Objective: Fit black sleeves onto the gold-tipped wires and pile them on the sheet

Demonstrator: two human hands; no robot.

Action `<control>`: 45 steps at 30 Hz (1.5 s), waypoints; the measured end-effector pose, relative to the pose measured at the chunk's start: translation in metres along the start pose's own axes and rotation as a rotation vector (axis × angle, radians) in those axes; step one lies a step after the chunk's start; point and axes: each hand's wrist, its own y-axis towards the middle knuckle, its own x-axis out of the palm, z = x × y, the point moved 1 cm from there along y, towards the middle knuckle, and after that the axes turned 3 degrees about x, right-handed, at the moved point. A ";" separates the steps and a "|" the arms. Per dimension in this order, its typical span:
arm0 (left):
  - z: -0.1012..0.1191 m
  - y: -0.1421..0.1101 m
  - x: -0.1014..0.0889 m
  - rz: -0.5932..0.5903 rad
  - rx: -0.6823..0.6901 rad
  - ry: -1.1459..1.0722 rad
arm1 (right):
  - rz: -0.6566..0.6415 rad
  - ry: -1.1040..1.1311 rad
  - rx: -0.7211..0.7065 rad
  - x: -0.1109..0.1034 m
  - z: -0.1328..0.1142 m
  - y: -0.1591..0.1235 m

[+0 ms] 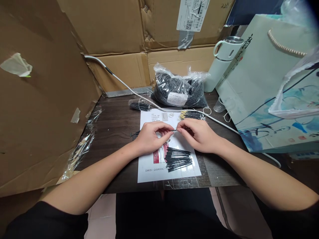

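Above a white printed sheet [144,172], my left hand [154,136] and my right hand [199,135] meet nearly fingertip to fingertip. Between them runs a thin black rod-like piece [173,130], pinched by both thumbs and forefingers. Whether it is one piece or two joined ones is too small to tell. Just below lies a fanned pile of thin black sticks [178,159] on the sheet. Beyond my right hand is a bundle of black sticks with yellowish ends [191,115]. Several short black pieces [134,134] lie left of my left hand, partly hidden by it.
A clear bag of black pieces [179,89] stands at the back, beside a pale green bottle [220,64]. A white cable [124,84] crosses the table. Cardboard [42,99] walls the left and back; a paper bag [269,83] stands right. A clear tube of sticks [140,105] lies behind the sheet.
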 end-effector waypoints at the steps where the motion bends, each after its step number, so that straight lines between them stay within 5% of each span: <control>1: 0.000 0.000 0.000 0.000 0.002 -0.001 | 0.000 -0.001 0.001 0.000 0.000 0.000; 13: -0.002 0.000 0.000 -0.005 0.018 -0.031 | -0.004 -0.006 0.006 -0.001 0.001 0.000; 17: -0.006 0.007 -0.019 -0.018 0.080 0.086 | -0.040 -0.024 0.004 0.000 0.001 0.000; 20: -0.011 0.017 -0.045 0.036 -0.012 0.253 | -0.069 -0.074 -0.043 0.003 0.001 0.000; 26: -0.018 0.028 -0.081 -0.178 -0.268 0.449 | -0.262 -0.080 -0.001 0.010 0.001 -0.003; 31: -0.021 0.026 -0.084 -0.306 -0.275 0.457 | -0.380 -0.078 0.084 0.009 -0.004 -0.005; 45: -0.021 0.020 -0.079 -0.478 -0.194 0.386 | -0.468 0.031 -0.008 0.006 -0.017 -0.007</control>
